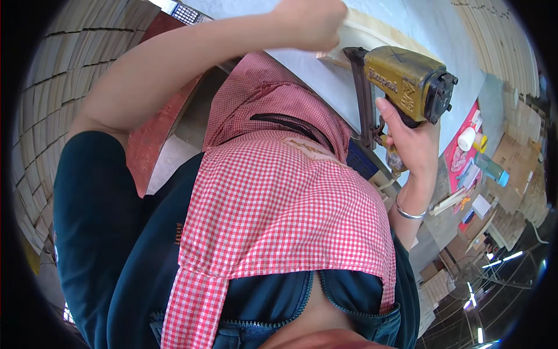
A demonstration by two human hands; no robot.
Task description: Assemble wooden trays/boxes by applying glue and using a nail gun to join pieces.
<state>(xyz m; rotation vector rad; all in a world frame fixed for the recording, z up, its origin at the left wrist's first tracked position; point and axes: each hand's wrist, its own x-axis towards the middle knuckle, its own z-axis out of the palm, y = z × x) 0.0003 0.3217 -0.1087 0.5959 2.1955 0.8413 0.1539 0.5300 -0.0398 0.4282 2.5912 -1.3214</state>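
Note:
My right hand (411, 136) is wrapped round the grip of a yellow-and-black pneumatic nail gun (401, 75), with its dark magazine (364, 104) slanting down in front of my apron. An air hose fitting (395, 157) hangs below the grip, partly behind my wrist. At the top, my left hand (311, 24) is closed beside a pale wooden piece (372, 29) on the light table. Its fingertips are turned away, so what they hold, if anything, is hidden. The nail gun's head is close to the near edge of the wood.
The light grey tabletop (430, 20) spreads under the wood. Stacks of wooden slats (58, 87) stand on the left, more (500, 35) at upper right. A red board (165, 116) is below my left arm. On the right lie a bottle (491, 168), a white roll (466, 139) and small items.

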